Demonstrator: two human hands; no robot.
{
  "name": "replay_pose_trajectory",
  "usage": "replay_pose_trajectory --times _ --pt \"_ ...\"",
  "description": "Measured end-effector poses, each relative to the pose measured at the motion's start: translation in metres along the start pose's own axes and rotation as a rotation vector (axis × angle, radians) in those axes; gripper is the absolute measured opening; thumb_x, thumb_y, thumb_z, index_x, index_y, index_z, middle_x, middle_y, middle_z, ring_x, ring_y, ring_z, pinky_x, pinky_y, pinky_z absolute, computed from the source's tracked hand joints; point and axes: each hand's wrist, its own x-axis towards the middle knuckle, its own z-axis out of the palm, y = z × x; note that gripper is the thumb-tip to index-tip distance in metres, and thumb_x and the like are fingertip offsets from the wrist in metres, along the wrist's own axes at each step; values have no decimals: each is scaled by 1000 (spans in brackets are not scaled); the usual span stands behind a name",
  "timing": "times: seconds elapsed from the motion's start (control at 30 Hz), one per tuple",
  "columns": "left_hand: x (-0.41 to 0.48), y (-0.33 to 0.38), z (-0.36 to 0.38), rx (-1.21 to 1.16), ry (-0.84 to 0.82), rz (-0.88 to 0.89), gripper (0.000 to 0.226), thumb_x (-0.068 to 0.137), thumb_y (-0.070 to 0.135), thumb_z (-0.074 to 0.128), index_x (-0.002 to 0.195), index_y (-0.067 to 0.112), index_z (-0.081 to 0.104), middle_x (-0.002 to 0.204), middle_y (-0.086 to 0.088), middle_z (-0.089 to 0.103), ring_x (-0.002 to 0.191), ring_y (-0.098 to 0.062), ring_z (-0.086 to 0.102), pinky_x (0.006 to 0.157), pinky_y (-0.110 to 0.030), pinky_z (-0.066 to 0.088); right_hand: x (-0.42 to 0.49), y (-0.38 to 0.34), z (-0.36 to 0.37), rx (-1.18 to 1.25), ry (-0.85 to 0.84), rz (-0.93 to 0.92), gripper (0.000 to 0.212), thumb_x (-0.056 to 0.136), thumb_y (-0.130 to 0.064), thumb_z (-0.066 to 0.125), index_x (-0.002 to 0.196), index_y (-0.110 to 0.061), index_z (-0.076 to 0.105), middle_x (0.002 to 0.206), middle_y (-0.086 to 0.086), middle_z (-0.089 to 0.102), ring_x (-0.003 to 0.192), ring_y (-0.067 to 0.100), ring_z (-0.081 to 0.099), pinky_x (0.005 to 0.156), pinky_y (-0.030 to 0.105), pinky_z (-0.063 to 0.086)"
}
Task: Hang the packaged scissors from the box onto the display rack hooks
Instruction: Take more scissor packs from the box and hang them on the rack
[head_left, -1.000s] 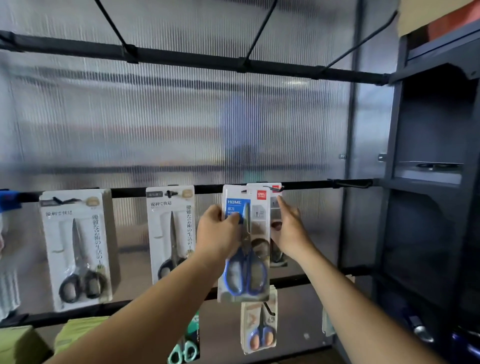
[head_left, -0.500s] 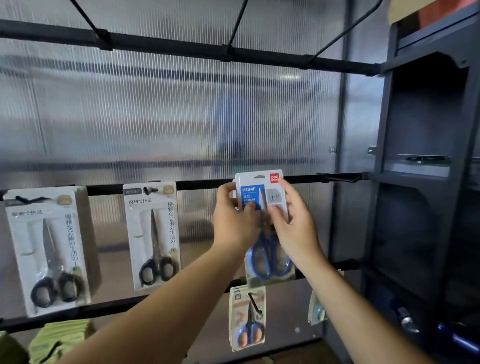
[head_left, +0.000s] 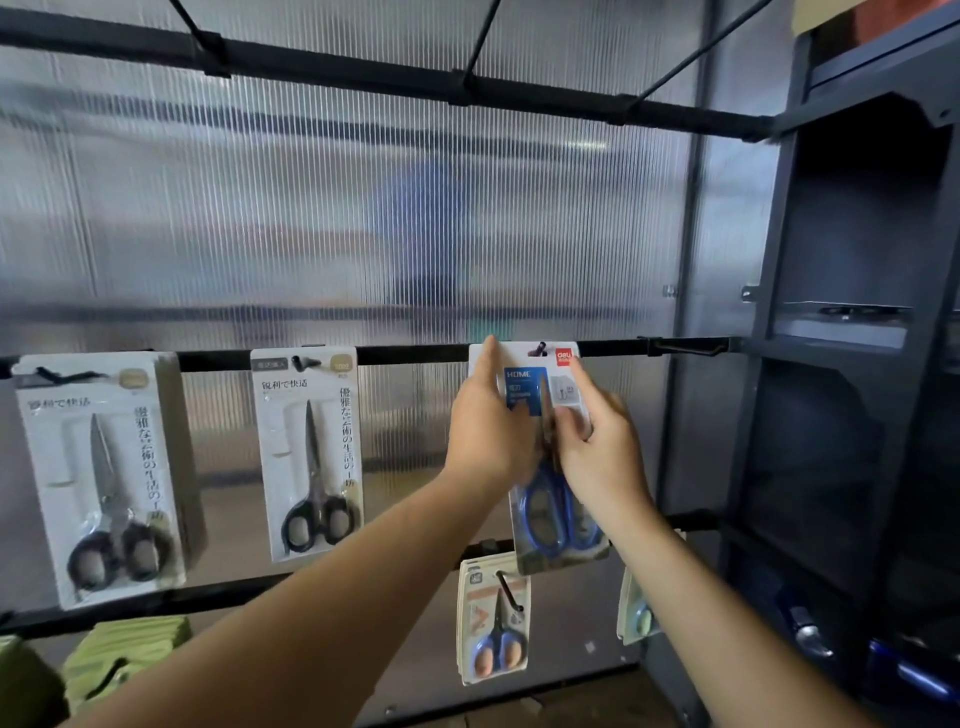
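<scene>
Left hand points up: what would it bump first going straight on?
Likely the black rail right at the left hand's fingertip; depth is unclear, so perhaps the ribbed panel behind.

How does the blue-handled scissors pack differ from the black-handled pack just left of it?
The blue scissors pack has blue handles and a blue label; the black scissors pack has black handles on a white card. The left hand and right hand hold the blue one; the black one hangs free. Both point blades up.
</scene>
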Motion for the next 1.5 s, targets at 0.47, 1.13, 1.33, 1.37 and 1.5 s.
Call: replay_pose_trajectory --times 0.47,1.13,1.33,1.37,1.5 --pt "28 -23 -2 327 -164 -127 66 90 9 54 149 12 24 144 -11 29 129 -33 42 109 -45 40 28 11 49 -221 -233 128 81 98 -34 52 155 -34 -6 154 5 14 134 28 34 106 44 38" --pt "-159 -165 -66 853 -430 -96 74 93 29 58 154 19 18 152 -9 24 140 -35 26 111 -45 31 -225 45 72 -556 -608 74 66 95 -38 57 151 -18 29 147 12 39 130 33 43 96 46 46" --pt "-228 -240 -93 930 -571 -179 62 92 19 53 148 15 28 145 -12 30 133 -36 31 107 -48 36 -315 55 90 -712 -994 6 58 95 -40 54 146 -20 37 140 12 42 126 35 47 97 46 45" --pt "-238 -251 -96 951 -600 -182 59 92 17 51 147 15 29 144 -12 30 132 -35 31 105 -47 38 -325 55 91 -761 -1038 -6 54 95 -42 52 144 -20 39 136 11 43 122 35 49 92 45 47" --pt "-276 -282 -112 1012 -755 -184 57 91 15 50 145 17 31 142 -11 33 135 -31 29 100 -46 40 -361 54 100 -831 -1179 39 50 97 -45 50 139 -17 46 134 10 48 123 33 49 93 42 45"
